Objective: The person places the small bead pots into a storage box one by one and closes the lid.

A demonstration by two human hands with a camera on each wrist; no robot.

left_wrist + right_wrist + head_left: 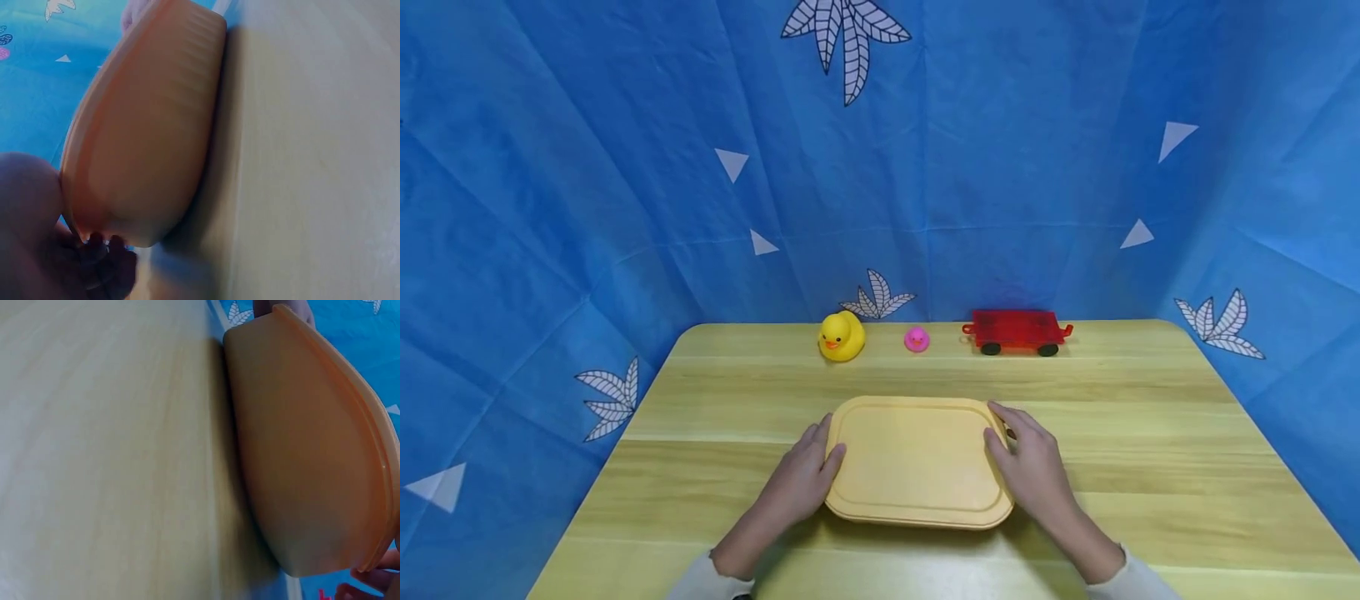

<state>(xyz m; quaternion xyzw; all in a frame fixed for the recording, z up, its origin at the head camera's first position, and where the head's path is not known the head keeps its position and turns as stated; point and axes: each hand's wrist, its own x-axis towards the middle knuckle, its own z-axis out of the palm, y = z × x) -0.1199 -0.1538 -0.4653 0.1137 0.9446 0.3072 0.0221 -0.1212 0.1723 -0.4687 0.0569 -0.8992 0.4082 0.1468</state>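
A pale yellow-orange lidded plastic box [921, 458] with rounded corners sits in the front middle of the table. Its lid is on, and the sides taper down toward the tabletop in both wrist views. At the box's left end, my left hand [802, 471] grips the rim, thumb over the lid edge and curled fingers beneath it in the left wrist view. My right hand [1036, 467] holds the opposite end, its thumb on the lid and its fingers along the far right corner. Whatever is inside the box is hidden by the lid.
Along the back edge of the wooden table [1150, 467] stand a yellow rubber duck [842, 337], a small pink duck [917, 339] and a red toy wagon [1017, 331] with black wheels. A blue patterned cloth [1000, 167] hangs behind and at both sides.
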